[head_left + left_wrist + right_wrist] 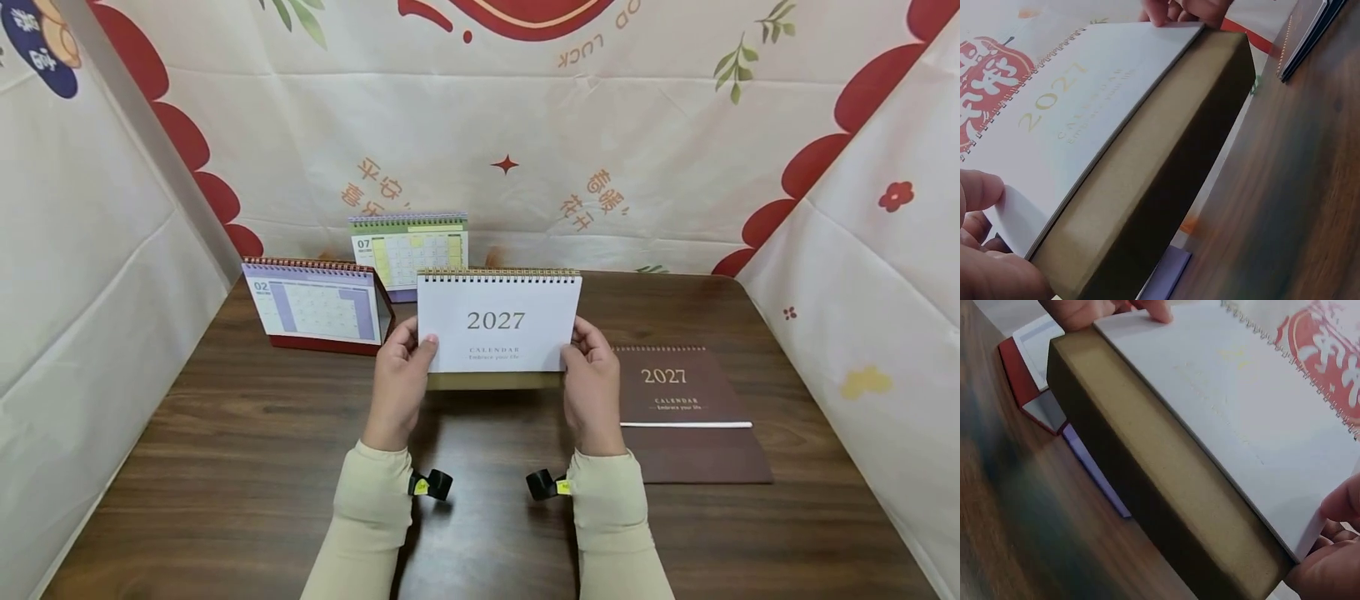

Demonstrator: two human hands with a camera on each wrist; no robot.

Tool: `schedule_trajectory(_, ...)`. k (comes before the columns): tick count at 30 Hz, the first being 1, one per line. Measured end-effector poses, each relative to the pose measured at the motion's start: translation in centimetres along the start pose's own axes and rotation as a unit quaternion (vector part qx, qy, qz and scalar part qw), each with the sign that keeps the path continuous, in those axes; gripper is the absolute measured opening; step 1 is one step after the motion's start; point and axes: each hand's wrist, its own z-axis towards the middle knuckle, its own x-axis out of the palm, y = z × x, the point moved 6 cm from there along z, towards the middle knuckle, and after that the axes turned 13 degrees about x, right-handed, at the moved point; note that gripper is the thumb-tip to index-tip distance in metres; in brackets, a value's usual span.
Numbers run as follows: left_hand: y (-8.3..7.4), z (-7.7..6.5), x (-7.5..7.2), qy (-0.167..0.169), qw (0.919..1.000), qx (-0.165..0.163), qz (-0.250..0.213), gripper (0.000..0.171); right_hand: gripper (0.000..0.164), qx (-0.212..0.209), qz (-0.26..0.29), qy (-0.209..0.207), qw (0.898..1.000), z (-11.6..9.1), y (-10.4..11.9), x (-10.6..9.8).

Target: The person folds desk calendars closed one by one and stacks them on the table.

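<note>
A white desk calendar [498,321] with "2027" on its cover and a gold stand is held upright between both hands, in the middle of the head view. My left hand [400,383] grips its left edge, thumb on the front page. On the opposite edge, my right hand [592,385] grips it the same way. Both wrist views show the calendar's gold base [1141,144] tilted, with its underside above the wooden table. Fingers behind the pages are partly hidden.
Left of the hands stands a red-based calendar [318,304] showing 02. Behind it is a green and yellow calendar [408,250] showing 07. A brown 2027 calendar [682,408] lies flat at right on the table [225,467]. Printed cloth [525,117] walls the back and sides.
</note>
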Motion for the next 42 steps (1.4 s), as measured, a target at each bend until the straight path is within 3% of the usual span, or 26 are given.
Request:
schedule_trajectory(7,0.5,-0.1,0.2,0.002,0.9999,-0.003,-0.014,0.032,0.044,-0.033,-0.064,0.013,0.997,0.2,0.5,-0.6)
schedule_trajectory(15,0.0,0.2,-0.7,-0.005,0.9998,0.021,0.003,0.034,0.044,-0.061,-0.076,0.066,0.993,0.2,0.2,0.3)
schedule_trajectory(20,0.0,0.0,-0.7,-0.011,0.9984,0.043,0.036,0.04,0.042,-0.061,-0.075,0.063,0.993,0.2,0.2,0.0)
schedule_trajectory(28,0.0,0.1,-0.6,0.012,0.9944,0.07,0.078,0.047,0.04,-0.075,-0.082,0.053,0.992,-0.2,0.9,0.0)
schedule_trajectory(33,-0.1,0.3,-1.4,0.025,0.9938,0.075,0.079,0.047,0.041,-0.075,-0.081,0.073,0.991,-0.3,0.8,0.5)
schedule_trajectory(38,0.1,0.4,-1.3,0.045,0.9908,0.091,0.089,0.048,0.042,-0.084,-0.084,0.062,0.991,-0.3,0.8,0.2)
schedule_trajectory(42,0.1,0.2,-1.4,0.033,0.9865,0.109,0.117,0.048,0.045,-0.09,-0.093,0.054,0.99,-0.3,0.8,0.0)
